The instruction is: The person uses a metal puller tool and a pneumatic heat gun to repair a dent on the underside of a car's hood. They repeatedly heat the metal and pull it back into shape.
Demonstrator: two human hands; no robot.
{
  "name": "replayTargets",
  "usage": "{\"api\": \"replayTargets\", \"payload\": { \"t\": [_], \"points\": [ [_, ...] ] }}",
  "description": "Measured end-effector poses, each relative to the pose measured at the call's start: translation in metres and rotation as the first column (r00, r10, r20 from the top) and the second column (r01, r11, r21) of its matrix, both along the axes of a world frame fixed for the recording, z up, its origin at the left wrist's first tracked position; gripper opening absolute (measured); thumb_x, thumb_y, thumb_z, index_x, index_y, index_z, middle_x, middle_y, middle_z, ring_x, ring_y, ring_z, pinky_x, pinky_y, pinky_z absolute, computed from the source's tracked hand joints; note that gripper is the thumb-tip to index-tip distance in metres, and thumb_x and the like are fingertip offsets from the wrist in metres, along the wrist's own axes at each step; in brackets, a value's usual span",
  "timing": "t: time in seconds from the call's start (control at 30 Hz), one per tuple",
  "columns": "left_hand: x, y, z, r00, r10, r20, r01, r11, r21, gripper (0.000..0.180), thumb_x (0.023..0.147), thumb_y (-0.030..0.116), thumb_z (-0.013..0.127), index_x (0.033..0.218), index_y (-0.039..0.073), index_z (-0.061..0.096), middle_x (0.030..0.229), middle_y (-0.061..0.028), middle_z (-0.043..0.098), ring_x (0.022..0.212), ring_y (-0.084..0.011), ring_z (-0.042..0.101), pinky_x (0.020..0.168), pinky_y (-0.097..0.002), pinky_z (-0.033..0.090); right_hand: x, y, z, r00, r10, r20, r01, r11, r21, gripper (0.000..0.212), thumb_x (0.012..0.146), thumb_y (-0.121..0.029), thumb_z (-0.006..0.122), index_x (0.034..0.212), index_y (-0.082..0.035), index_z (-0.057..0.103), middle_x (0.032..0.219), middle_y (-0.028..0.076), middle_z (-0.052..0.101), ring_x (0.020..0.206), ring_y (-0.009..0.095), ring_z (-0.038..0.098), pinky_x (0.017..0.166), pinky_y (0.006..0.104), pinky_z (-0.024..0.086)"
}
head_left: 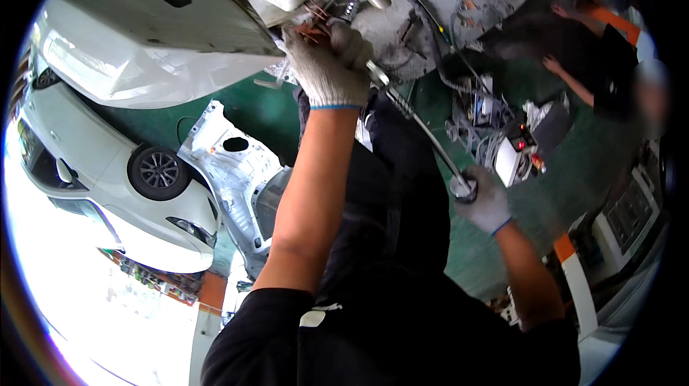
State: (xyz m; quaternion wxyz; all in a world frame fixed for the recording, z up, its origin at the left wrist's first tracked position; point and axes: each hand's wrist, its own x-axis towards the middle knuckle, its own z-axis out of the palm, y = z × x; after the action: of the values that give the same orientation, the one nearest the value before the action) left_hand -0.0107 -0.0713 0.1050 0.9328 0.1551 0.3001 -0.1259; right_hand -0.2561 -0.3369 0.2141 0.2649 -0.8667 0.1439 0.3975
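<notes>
One panel (247, 174) (white car (108, 156) alongside)

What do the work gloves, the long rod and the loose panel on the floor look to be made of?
Work gloves: probably knitted cotton or blend, off-white, matte; ribbed, blue-edged cuff.
Long rod: likely steel, smooth and bright; silvery sheen.
Loose panel: seemingly pressed sheet metal, pale and glossy; moulded contours, cut-out hole. Plastic not excluded.
</notes>
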Motion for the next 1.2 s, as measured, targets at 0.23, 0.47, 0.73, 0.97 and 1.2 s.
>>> {"api": "replayTargets", "payload": {
  "t": [0.23, 0.47, 0.73, 0.97, 1.2],
  "points": [
    [0.004, -0.001, 0.005, 0.996, -0.013, -0.087, 0.018, 0.998, 0.059, 0.052, 0.107, 0.055, 0.028, 0.098, 0.015, 0.059, 0.058, 0.0025, 0.039, 0.047, -0.0124, 0.025, 0.046, -0.0292, 0.022, 0.026, 0.013, 0.005, 0.994, -0.027, -0.105, 0.027, 1.000, 0.002, 0.061, 0.068, -0.021, 0.082, 0.123, -0.008, 0.058, 0.110, 0.014, 0.068, 0.101, 0.034, 0.069, 0.089, 0.0428, 0.056],
    [0.004, 0.009, -0.006, 0.998, -0.065, 0.025, 0.065, 0.998, 0.016, 0.049, 0.105, 0.046, 0.032, 0.110, 0.008, 0.063, 0.072, -0.0022, 0.047, 0.059, -0.0135, 0.034, 0.057, -0.0296, 0.031, 0.071, 0.041, -0.008, 0.999, -0.017, 0.036, 0.011, 0.987, 0.158, 0.063, 0.069, -0.018, 0.082, 0.125, -0.008, 0.055, 0.112, 0.014, 0.068, 0.101, 0.034, 0.069, 0.087, 0.0416, 0.057],
    [0.012, 0.005, -0.004, 0.990, -0.104, -0.095, 0.122, 0.970, 0.209, 0.040, 0.105, 0.041, 0.039, 0.106, 0.009, 0.064, 0.083, -0.0061, 0.062, 0.070, -0.0224, 0.056, 0.064, -0.0389, 0.045, 0.054, 0.040, -0.008, 0.992, -0.088, 0.089, 0.065, 0.968, 0.241, 0.068, 0.068, -0.016, 0.085, 0.128, -0.009, 0.053, 0.114, 0.014, 0.067, 0.100, 0.033, 0.069, 0.089, 0.0412, 0.056],
    [0.007, 0.006, 0.006, 0.985, -0.169, -0.032, 0.171, 0.958, 0.230, 0.035, 0.104, 0.036, 0.043, 0.108, 0.008, 0.064, 0.101, -0.0092, 0.063, 0.084, -0.0227, 0.056, 0.075, -0.0376, 0.046, 0.044, 0.042, -0.022, 0.975, -0.222, 0.002, 0.207, 0.910, 0.359, 0.068, 0.067, -0.010, 0.085, 0.127, -0.008, 0.055, 0.114, 0.013, 0.067, 0.101, 0.029, 0.069, 0.090, 0.0388, 0.057],
    [0.008, 0.016, -0.004, 0.956, -0.292, 0.027, 0.276, 0.927, 0.253, 0.028, 0.103, 0.031, 0.045, 0.104, 0.010, 0.063, 0.095, -0.0058, 0.060, 0.084, -0.0200, 0.055, 0.075, -0.0325, 0.046, 0.037, 0.047, -0.027, 0.964, -0.264, 0.039, 0.229, 0.894, 0.385, 0.063, 0.063, -0.010, 0.082, 0.121, -0.006, 0.058, 0.104, 0.012, 0.066, 0.090, 0.026, 0.068, 0.081, 0.0377, 0.057]
  ]
}}
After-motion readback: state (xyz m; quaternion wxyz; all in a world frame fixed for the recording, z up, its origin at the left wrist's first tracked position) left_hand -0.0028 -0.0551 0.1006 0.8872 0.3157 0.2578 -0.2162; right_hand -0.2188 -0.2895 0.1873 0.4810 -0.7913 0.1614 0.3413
